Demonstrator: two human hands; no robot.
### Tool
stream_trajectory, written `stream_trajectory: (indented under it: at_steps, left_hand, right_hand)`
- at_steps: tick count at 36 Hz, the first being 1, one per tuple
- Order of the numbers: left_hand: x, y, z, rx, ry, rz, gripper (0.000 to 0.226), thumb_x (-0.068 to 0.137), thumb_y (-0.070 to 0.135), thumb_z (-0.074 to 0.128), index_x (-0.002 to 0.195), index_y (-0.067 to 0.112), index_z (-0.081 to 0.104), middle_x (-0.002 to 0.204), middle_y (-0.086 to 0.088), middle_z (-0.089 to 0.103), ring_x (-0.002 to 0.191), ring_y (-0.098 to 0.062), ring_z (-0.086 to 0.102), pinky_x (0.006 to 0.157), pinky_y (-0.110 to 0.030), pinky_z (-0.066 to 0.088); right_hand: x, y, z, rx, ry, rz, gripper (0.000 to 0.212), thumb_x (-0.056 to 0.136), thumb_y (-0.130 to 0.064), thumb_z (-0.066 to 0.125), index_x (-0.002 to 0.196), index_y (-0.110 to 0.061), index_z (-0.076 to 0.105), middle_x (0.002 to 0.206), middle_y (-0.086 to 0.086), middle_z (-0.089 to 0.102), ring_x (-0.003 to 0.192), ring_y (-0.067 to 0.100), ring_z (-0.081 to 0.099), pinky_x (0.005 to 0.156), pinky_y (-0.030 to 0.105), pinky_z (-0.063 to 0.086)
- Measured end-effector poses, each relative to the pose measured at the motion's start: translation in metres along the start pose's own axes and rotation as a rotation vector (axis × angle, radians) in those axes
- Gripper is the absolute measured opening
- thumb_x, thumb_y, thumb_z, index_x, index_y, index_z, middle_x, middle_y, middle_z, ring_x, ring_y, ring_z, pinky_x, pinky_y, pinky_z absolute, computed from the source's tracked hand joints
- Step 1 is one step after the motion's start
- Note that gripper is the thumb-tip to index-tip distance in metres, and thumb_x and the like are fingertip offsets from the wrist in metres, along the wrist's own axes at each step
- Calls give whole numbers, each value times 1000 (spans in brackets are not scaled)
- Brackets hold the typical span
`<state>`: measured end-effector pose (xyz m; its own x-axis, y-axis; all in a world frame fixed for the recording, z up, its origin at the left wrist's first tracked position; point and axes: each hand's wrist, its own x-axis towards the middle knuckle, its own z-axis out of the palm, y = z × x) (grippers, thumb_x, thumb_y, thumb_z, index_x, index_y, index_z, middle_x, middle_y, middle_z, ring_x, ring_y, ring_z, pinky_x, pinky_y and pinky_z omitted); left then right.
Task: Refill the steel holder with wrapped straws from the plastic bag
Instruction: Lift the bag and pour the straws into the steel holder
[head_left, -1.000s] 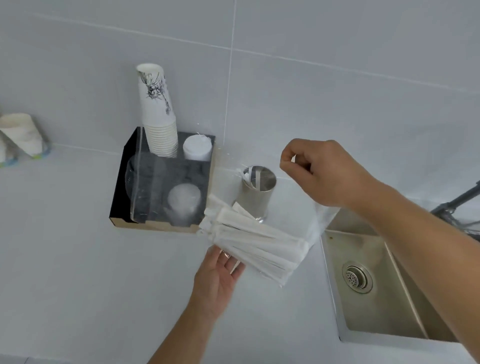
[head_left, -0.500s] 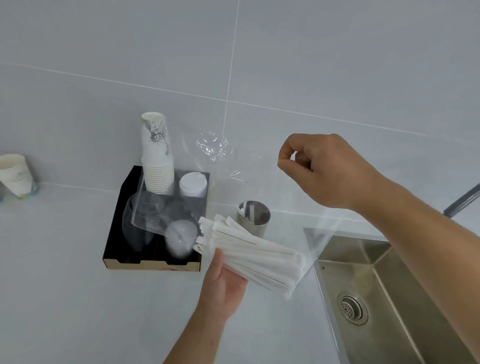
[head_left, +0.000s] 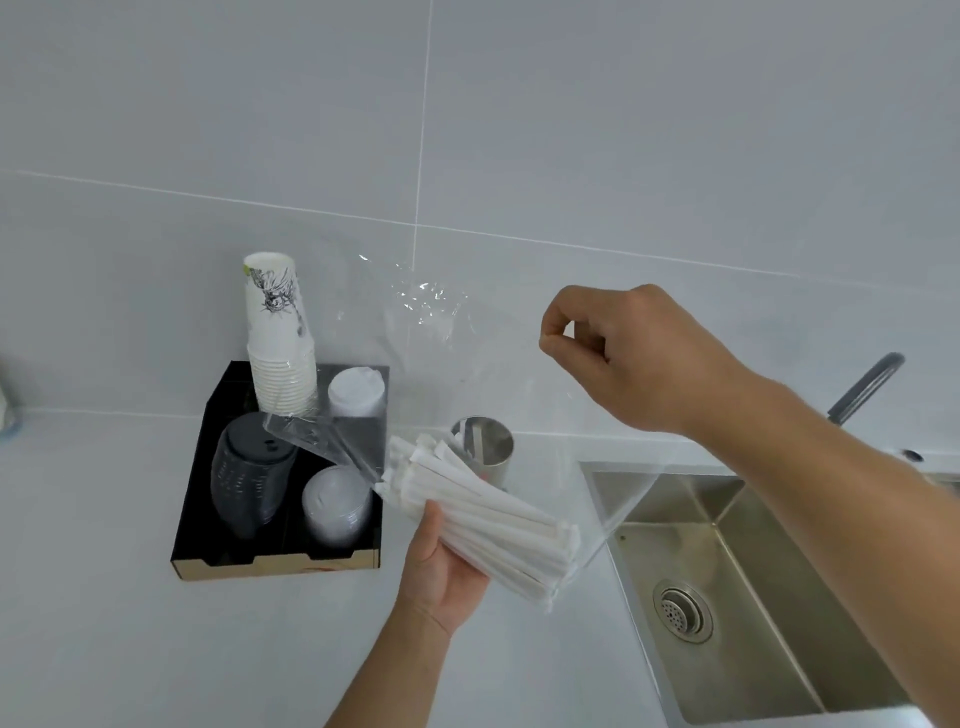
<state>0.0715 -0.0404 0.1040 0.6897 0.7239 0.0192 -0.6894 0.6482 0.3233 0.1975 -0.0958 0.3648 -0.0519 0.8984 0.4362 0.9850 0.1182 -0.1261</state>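
My left hand (head_left: 441, 566) grips a thick bundle of white wrapped straws (head_left: 483, 514) from below, through a clear plastic bag (head_left: 431, 317). The bundle lies slanted, its far ends pointing up-left. My right hand (head_left: 618, 353) is raised to the right and pinches the bag's edge between thumb and fingers, pulling the film up. The steel holder (head_left: 491, 447) stands upright on the counter just behind the bundle, its lower part hidden by the straws. A straw or two seem to lean inside it.
A black cardboard tray (head_left: 197, 499) at the left holds a tall stack of paper cups (head_left: 278, 338), white lids and dark plastic lids. A steel sink (head_left: 727, 582) with a drain sits at the right, a grey tap (head_left: 865, 384) behind it. A tiled wall rises behind.
The view has tilted upward, so everything sits lower in frame. My left hand closed more firmly around the straw bundle, and the bag's film rose higher above it. My right hand stayed pinched.
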Motion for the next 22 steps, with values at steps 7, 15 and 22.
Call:
stream_trajectory:
  at_steps: [7,15,22]
  left_hand:
    - [16,9,9,-12,-53,16,72,53,35,95,118,15,71,114,-14,71,105,-30,69,87,-50,56]
    - [32,19,31,36,-47,71,59,63,34,89,114,15,69,109,-13,70,102,-29,68,90,-47,55]
    - [45,23,43,62,56,-11,103,59,37,88,142,-2,41,134,-25,41,125,-41,40,116,-60,19]
  right_hand:
    - [-1,7,-9,69,86,36,7,92,-19,62,85,-20,65,40,-11,44,46,10,47,46,22,35]
    - [-20,30,-23,345,188,237,13,86,-33,67,99,-34,66,67,-7,68,57,13,62,60,21,52]
    - [-59,37,17,965,358,516,39,81,-14,75,116,-30,63,85,6,75,78,21,71,69,30,60]
